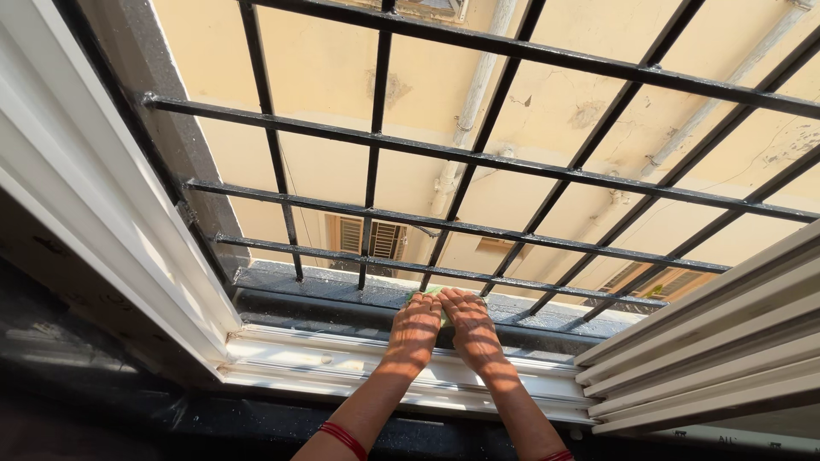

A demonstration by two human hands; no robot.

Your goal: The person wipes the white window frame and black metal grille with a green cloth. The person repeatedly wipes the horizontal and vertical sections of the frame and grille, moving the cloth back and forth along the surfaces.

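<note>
Two hands lie side by side on the sill, the left hand (413, 331) and the right hand (472, 329); one green cloth (434, 293) shows under them; two red bangle bands ring the wrists, one bangle (342, 439) on the left, another (557, 455) on the right; one black window grille (478, 158) carries five horizontal bars; two louvred windows (369, 238) show opposite.

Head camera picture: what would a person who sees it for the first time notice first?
First come the black window bars, which cross the whole upper picture in front of a yellow wall with pipes. Below them, at the middle, the left hand and the right hand press side by side on a green cloth on the dark sill. White sliding tracks run under the wrists.
</note>
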